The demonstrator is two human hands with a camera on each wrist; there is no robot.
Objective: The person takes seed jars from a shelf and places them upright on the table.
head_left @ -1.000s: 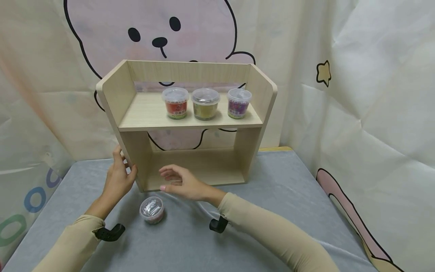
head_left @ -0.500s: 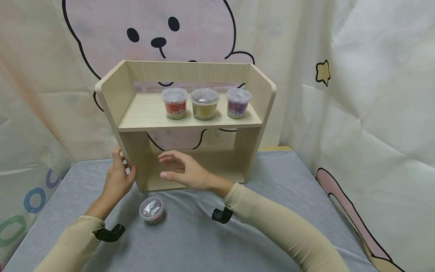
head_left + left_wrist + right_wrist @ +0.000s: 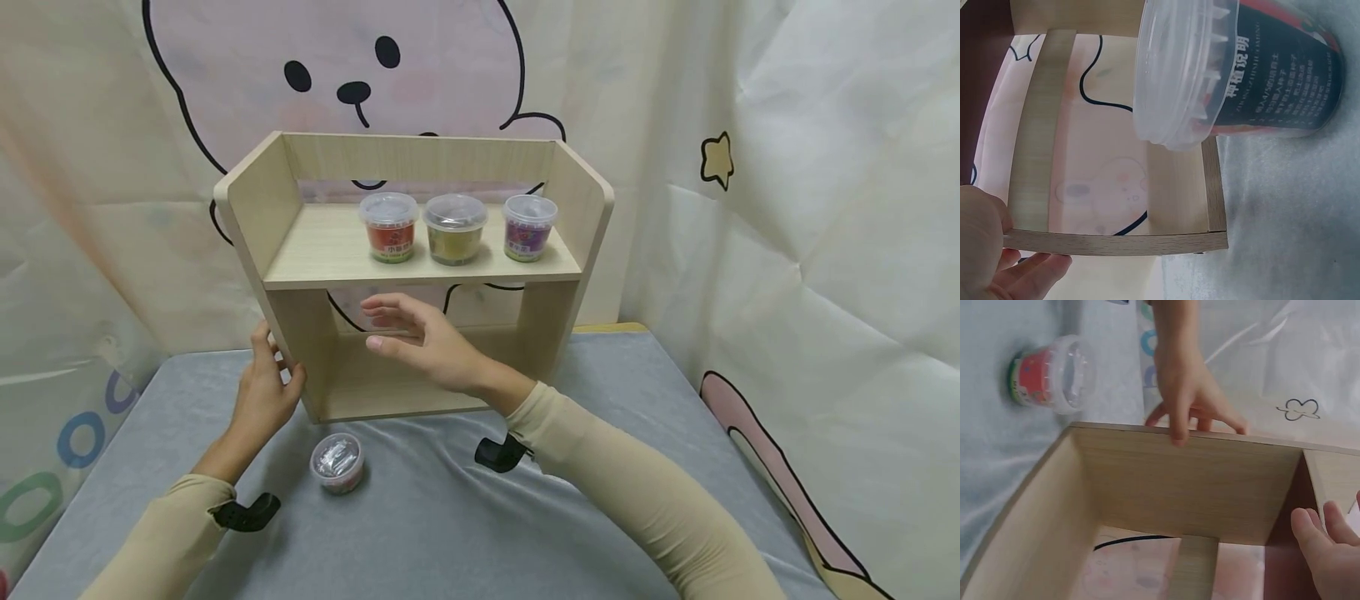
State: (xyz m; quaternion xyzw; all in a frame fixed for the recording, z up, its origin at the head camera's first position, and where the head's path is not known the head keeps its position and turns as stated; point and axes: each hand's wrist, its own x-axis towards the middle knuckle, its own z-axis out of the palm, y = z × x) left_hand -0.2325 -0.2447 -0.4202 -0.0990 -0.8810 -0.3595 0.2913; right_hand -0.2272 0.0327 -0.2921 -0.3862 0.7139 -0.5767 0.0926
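A two-tier wooden shelf [image 3: 420, 281] stands on the cloth. My left hand [image 3: 264, 392] holds the edge of its left side panel; in the right wrist view the thumb laps over the edge and the fingers lie outside. My right hand [image 3: 431, 337] hovers in front of the lower compartment, fingers loosely bent and holding nothing. On the upper board stand a lidded cup with a red label [image 3: 392, 237], a yellowish cup [image 3: 454, 237] and a purple-labelled cup [image 3: 528, 233]. Another lidded plastic cup [image 3: 337, 463], red-labelled in the right wrist view, stands before the shelf's front left corner.
A grey-blue cloth [image 3: 420, 517] covers the table. Behind the shelf hangs a curtain [image 3: 442, 50] printed with a cartoon bear, and a pale curtain [image 3: 825, 208] runs along the right side.
My right hand has risen from near the table, in front of the shelf's bottom edge, to just below the upper board. The left hand and all the cups have stayed put.
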